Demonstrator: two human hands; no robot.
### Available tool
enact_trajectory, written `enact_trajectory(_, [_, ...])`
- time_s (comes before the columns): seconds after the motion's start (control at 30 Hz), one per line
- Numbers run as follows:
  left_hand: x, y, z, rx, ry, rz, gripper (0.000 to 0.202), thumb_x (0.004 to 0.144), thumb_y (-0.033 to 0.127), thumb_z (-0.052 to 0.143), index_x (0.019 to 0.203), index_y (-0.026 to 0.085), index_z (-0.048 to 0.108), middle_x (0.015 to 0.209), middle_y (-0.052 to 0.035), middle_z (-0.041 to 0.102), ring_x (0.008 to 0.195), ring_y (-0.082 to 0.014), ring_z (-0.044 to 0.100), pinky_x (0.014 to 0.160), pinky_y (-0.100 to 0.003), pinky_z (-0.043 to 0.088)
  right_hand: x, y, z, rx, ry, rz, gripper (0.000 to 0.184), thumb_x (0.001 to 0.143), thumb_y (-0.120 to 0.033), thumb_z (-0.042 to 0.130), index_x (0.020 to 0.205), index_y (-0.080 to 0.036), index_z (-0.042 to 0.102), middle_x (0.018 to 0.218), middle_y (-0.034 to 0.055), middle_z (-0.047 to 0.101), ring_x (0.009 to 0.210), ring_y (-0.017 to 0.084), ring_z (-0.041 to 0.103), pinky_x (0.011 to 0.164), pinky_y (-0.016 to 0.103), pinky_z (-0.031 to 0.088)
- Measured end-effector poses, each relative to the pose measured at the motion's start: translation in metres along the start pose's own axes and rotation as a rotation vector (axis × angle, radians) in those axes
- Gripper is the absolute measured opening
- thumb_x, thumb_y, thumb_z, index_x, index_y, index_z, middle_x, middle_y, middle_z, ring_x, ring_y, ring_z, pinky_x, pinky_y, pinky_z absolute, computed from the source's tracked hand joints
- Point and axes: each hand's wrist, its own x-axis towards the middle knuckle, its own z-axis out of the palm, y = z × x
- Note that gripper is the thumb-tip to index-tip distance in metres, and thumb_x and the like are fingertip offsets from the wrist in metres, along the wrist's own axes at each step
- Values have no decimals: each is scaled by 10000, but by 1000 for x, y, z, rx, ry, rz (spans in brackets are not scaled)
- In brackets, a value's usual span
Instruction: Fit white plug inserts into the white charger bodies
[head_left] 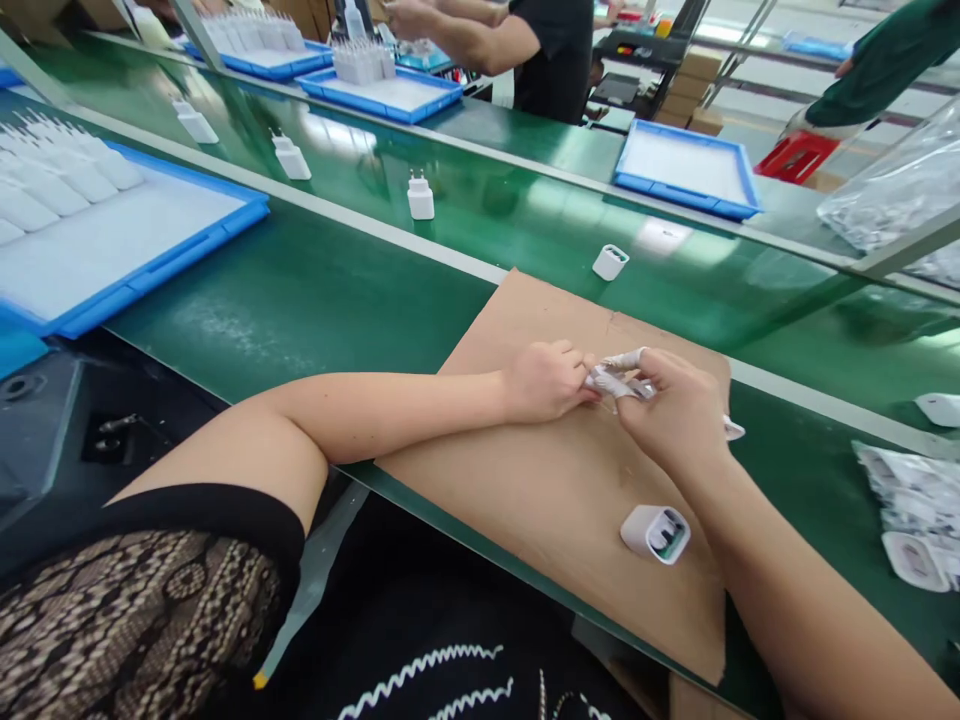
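Note:
My left hand (546, 380) and my right hand (675, 410) meet over a brown cardboard sheet (555, 490) on the green bench. Both pinch a small white and clear piece (616, 383); I cannot make out what it is. My right fingertips wear white finger cots. A white charger shell (655, 532) lies on its side on the cardboard, just below my right wrist. Another white charger part (610, 262) sits on the green belt beyond the cardboard.
White chargers (420, 196) stand spaced along the green conveyor (525, 215). A blue tray (150, 255) with several white chargers is at left, an empty blue tray (686, 170) far right. Bagged parts (911, 515) lie at right. Another person's arms work across the belt.

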Motion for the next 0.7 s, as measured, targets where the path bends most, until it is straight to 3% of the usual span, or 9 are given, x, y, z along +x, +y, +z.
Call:
enact_trajectory(0.1, [1, -1, -3, 26, -35, -4, 544, 1085, 471, 297, 1085, 71, 666, 927, -159, 714, 823, -251, 639, 683, -369, 462, 0, -3, 1, 41, -12, 39, 207, 646, -138, 568, 794, -225, 684, 780, 59, 707, 719, 230, 635, 602, 316, 411])
enact_trajectory(0.27, [3, 0, -13, -112, -95, -110, 412, 1008, 480, 535, 985, 115, 724, 881, -126, 734, 820, -236, 676, 722, -340, 482, 4, -6, 1, 189, -45, 183, 243, 626, -168, 615, 821, -226, 747, 754, 46, 711, 689, 219, 615, 615, 325, 435])
enact_trajectory(0.33, [5, -1, -17, -263, -107, -209, 357, 974, 490, 589, 947, 171, 746, 866, -82, 742, 811, -214, 685, 715, -309, 478, 6, -3, -1, 339, -41, 279, 271, 613, -168, 654, 856, -223, 759, 776, 40, 720, 653, 193, 595, 592, 313, 444])
enact_trajectory(0.4, [14, -6, -20, -418, -113, -326, 343, 951, 507, 608, 884, 204, 754, 853, -48, 748, 793, -196, 686, 699, -285, 469, 12, 8, -6, 634, 2, 459, 311, 616, -177, 711, 921, -217, 758, 799, 26, 719, 568, 139, 541, 502, 269, 422])
enact_trajectory(0.5, [41, -21, -16, -563, -76, -541, 311, 919, 500, 641, 928, 214, 765, 913, -33, 766, 840, -201, 693, 696, -270, 466, 27, 33, -21, 1169, 184, 784, 195, 711, -217, 764, 896, -199, 707, 808, 20, 687, 549, 90, 524, 396, 182, 365])
enact_trajectory(0.57, [68, -37, -7, -551, -70, -674, 293, 906, 488, 656, 962, 222, 766, 972, -36, 769, 883, -215, 693, 713, -273, 476, 37, 49, -33, 1393, 262, 944, 118, 877, -300, 682, 850, -190, 650, 792, 26, 659, 610, 91, 585, 437, 152, 447])
enact_trajectory(0.63, [96, -54, 4, -483, -84, -764, 285, 907, 475, 653, 946, 218, 768, 1003, -57, 763, 914, -234, 690, 759, -289, 494, 42, 60, -42, 1534, 227, 1062, 238, 1004, -349, 521, 850, -191, 611, 781, 35, 642, 673, 109, 636, 549, 189, 569])
enact_trajectory(0.7, [121, -71, 16, -419, -85, -815, 282, 915, 440, 642, 954, 191, 769, 1039, -101, 750, 970, -266, 684, 830, -322, 508, 42, 66, -45, 1660, 147, 1127, 204, 1014, -283, 478, 885, -191, 607, 791, 42, 642, 726, 129, 667, 663, 250, 636])
